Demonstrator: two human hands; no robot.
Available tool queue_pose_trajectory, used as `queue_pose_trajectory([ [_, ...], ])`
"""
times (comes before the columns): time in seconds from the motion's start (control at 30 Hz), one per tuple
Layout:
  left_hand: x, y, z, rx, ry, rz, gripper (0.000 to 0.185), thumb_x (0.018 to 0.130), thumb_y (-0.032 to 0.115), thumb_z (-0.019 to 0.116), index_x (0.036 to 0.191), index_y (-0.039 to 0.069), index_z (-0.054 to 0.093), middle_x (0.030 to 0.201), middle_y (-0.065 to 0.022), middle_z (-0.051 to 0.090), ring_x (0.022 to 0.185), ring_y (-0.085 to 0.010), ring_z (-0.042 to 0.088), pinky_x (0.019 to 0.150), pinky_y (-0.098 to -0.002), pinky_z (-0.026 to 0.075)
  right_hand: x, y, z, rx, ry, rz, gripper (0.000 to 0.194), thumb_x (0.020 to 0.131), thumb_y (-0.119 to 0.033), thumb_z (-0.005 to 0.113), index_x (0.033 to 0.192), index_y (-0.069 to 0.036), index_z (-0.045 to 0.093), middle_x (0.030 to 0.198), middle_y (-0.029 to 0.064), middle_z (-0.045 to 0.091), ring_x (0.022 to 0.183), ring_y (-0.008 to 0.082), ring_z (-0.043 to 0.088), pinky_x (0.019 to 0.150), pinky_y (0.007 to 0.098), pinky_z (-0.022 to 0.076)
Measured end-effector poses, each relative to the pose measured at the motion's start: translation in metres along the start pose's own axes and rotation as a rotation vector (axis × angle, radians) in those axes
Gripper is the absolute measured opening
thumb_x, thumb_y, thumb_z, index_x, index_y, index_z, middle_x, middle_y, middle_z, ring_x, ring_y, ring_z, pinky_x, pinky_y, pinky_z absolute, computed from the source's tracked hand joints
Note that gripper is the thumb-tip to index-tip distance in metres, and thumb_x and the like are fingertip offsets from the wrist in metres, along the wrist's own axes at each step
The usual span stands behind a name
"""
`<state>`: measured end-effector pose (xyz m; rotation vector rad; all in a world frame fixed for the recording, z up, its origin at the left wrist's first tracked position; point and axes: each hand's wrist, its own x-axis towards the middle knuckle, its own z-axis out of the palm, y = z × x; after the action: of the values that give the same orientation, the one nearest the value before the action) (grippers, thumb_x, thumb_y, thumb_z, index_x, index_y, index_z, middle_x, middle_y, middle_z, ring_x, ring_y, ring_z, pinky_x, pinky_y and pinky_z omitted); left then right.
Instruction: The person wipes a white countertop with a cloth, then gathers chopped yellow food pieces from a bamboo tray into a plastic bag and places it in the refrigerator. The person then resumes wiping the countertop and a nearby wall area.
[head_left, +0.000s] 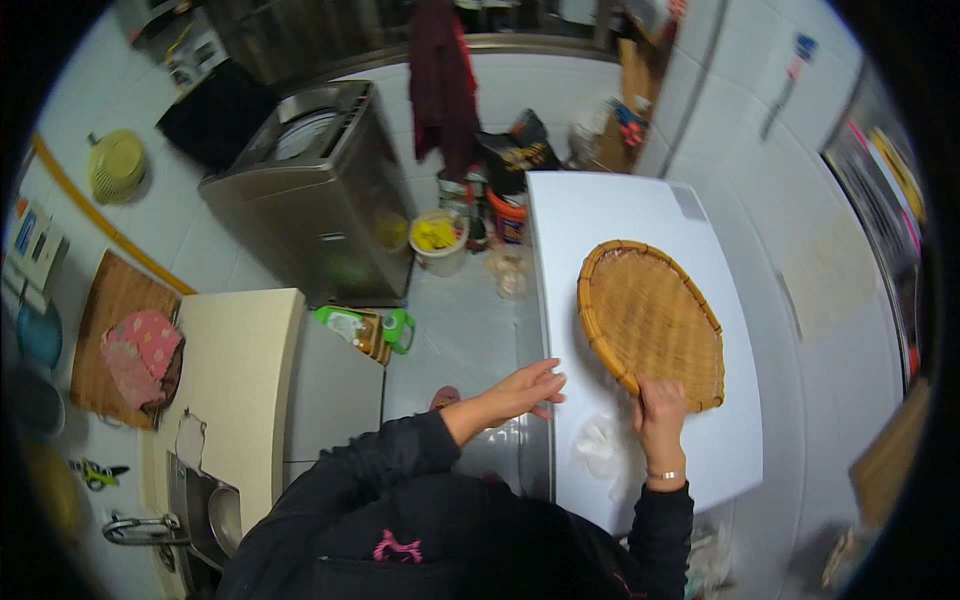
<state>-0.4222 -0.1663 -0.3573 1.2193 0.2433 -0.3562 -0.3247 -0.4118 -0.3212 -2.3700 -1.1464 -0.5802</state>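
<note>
My right hand (661, 416) grips the near rim of a woven bamboo winnowing basket (649, 322), thumb over the edge. The basket is over the white top (600, 206) of a chest-like appliance or cabinet; whether it touches the surface all along is hard to tell. A crumpled white tissue or thin plastic bag (598, 448) lies on the same top, left of my right wrist. My left hand (525, 390) holds nothing, fingers apart, near the left edge of the white top.
A cream counter (232, 330) with a steel sink (191, 495) runs along the left. Beyond stands a top-loading washing machine (315, 202). A white bucket (441, 259) with yellow contents and green bottles (397, 330) sit on the tiled floor. A white wall (772, 247) borders the right.
</note>
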Motion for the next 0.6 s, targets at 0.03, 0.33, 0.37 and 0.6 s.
queue_pose_trajectory([
  [0.03,0.007,0.011,-0.007,-0.145,0.025,0.004,0.077,0.095,0.047,0.055,0.149,0.003,0.021,0.137,-0.0187,0.046,0.113,-0.0251,0.058,0.086,-0.0367,0.053,0.014,-0.01,0.005,0.012,-0.012,-0.063,0.033,0.064,0.0,0.063,0.097,-0.004,0.063,0.079,0.0089,0.062,0.075,0.0274,0.058,0.073,0.0398,0.042],
  [0.33,0.006,0.097,-0.188,-0.733,0.252,0.35,0.045,0.086,0.003,0.059,0.13,0.002,0.05,0.127,-0.0131,0.057,0.11,-0.0258,0.06,0.092,-0.044,0.052,0.213,-0.116,0.117,0.147,-0.053,-0.438,0.034,0.068,-0.001,0.066,0.101,-0.006,0.062,0.103,0.0093,0.064,0.099,0.0252,0.059,0.089,0.0393,0.0398],
  [0.37,0.003,0.104,-0.212,-0.745,0.308,0.419,0.044,0.086,0.003,0.059,0.13,0.002,0.05,0.126,-0.0132,0.058,0.11,-0.0258,0.06,0.092,-0.0432,0.052,0.237,-0.129,0.135,0.116,0.035,-0.429,0.034,0.07,-0.001,0.065,0.104,-0.006,0.062,0.111,0.0117,0.06,0.104,0.0273,0.056,0.091,0.0401,0.0392],
  [0.6,-0.094,0.089,-0.332,-0.799,0.768,0.913,0.039,0.09,0.006,0.054,0.129,-0.001,0.049,0.126,-0.0121,0.058,0.114,-0.0255,0.058,0.097,-0.0412,0.048,0.308,-0.183,0.225,0.438,-0.087,-0.19,0.04,0.085,-0.006,0.062,0.123,-0.002,0.053,0.137,0.0215,0.043,0.121,0.0401,0.042,0.102,0.0484,0.0339],
])
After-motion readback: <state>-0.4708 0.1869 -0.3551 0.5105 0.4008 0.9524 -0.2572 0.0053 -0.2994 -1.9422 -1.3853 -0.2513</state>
